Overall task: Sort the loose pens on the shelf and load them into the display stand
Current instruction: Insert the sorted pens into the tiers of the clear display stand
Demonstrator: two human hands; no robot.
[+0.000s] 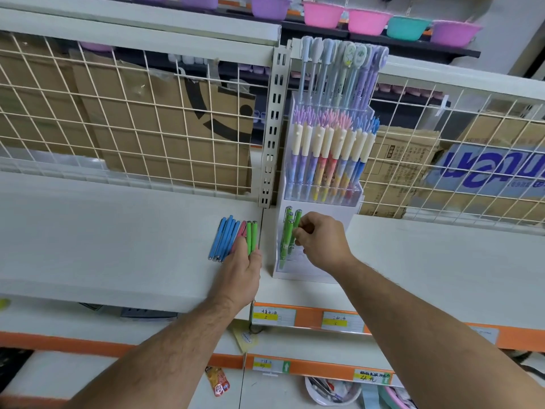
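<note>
Loose pens lie side by side on the white shelf [103, 237]: several blue pens [224, 237], a pink pen [242, 228] and two green pens [251, 236]. My left hand [243, 268] rests on their near ends, fingers laid over the pink and green ones. To their right stands the tiered clear display stand [321, 202], its upper tiers full of pastel pens. Three green pens [287, 234] stand in its lowest front tier. My right hand [321, 243] pinches one of them, the green pen [297, 221] on the right.
A white wire grid [132, 122] backs the shelf, with cardboard boxes [153, 128] behind it. A slotted metal upright [272, 128] rises just left of the stand. Coloured plastic bowls [365, 20] sit on a high shelf. Orange price strips [309, 317] run along the shelf edges below.
</note>
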